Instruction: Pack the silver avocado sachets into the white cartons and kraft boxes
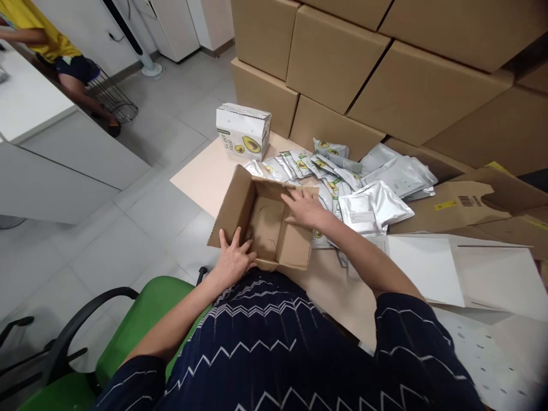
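An open brown cardboard box rests at the near edge of the light wooden table, with nothing visible inside it. My left hand grips the box's near wall, fingers curled over the rim. My right hand lies flat on the box's far right flap, fingers spread. Just beyond that hand lies a heap of silver pouches with avocado pictures. Larger plain silver pouches lie to the right of it.
A white avocado-printed carton stands at the table's far left corner. Stacked brown cartons wall the back. Flattened cardboard and white sheets lie at right. A green chair is beside me. Another person's legs show at top left.
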`<action>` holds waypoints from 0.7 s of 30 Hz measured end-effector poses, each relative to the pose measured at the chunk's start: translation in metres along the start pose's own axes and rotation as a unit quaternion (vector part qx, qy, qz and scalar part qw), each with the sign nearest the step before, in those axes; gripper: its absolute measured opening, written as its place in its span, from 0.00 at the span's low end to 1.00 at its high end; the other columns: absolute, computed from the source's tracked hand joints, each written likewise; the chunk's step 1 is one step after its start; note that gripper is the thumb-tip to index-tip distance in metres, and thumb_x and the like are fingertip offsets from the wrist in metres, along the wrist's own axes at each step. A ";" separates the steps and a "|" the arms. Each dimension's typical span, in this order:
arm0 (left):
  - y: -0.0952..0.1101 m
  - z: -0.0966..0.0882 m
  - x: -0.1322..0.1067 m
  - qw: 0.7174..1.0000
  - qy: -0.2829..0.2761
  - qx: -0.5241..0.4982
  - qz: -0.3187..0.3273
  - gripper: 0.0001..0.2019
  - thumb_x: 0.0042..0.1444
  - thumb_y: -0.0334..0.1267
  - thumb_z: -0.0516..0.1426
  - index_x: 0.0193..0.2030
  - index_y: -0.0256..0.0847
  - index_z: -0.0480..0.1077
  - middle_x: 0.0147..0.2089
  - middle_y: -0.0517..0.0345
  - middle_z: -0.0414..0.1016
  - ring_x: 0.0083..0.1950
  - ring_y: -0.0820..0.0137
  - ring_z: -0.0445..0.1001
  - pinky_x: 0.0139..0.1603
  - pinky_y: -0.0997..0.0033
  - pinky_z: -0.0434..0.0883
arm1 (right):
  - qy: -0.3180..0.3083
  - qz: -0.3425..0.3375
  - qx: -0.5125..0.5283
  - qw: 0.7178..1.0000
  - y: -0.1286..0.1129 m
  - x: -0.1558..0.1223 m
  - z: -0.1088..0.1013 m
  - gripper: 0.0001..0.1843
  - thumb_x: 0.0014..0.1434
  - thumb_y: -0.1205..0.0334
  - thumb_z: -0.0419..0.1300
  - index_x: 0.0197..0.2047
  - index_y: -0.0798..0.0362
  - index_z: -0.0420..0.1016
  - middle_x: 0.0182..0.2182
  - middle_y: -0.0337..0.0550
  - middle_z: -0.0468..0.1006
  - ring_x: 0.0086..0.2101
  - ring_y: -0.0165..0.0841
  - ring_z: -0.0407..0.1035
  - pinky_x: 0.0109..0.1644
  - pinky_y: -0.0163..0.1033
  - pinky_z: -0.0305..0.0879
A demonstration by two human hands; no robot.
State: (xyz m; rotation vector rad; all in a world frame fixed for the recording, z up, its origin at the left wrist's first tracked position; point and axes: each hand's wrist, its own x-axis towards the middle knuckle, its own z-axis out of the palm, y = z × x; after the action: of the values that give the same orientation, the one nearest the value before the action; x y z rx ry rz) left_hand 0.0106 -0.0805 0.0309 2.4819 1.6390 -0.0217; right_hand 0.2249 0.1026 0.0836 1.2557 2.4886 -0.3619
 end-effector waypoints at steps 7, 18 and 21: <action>-0.010 0.017 -0.001 1.000 -0.001 -0.012 -0.004 0.17 0.63 0.51 0.57 0.57 0.57 0.74 0.71 0.48 0.62 0.72 0.35 0.52 0.62 0.16 0.46 | 0.025 0.028 0.087 0.995 0.028 0.056 0.017 0.60 0.52 0.48 0.70 0.77 0.44 0.36 0.74 0.59 0.36 0.64 0.64 0.54 0.59 0.65 0.61; -0.010 0.033 -0.006 0.999 0.021 -0.049 -0.002 0.14 0.68 0.46 0.54 0.35 0.41 0.74 0.35 0.56 0.81 0.56 0.56 0.76 0.67 0.23 0.37 | 0.125 0.051 0.155 0.979 0.025 0.092 0.023 0.15 0.65 0.60 0.51 0.46 0.50 0.78 0.42 0.48 0.81 0.44 0.41 0.72 0.44 0.39 0.61; -0.006 0.029 -0.022 0.998 0.028 -0.049 -0.030 0.14 0.68 0.44 0.53 0.34 0.42 0.73 0.33 0.57 0.80 0.53 0.59 0.78 0.68 0.25 0.35 | 0.145 -0.003 0.178 0.973 0.008 0.106 0.015 0.14 0.64 0.59 0.53 0.45 0.50 0.79 0.44 0.46 0.81 0.45 0.40 0.71 0.43 0.37 0.60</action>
State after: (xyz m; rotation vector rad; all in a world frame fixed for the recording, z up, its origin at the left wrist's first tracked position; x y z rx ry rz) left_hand -0.0009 -0.1029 0.0037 2.3809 1.6942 0.1199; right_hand 0.1750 0.1789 0.0271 1.5343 2.7586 -0.6956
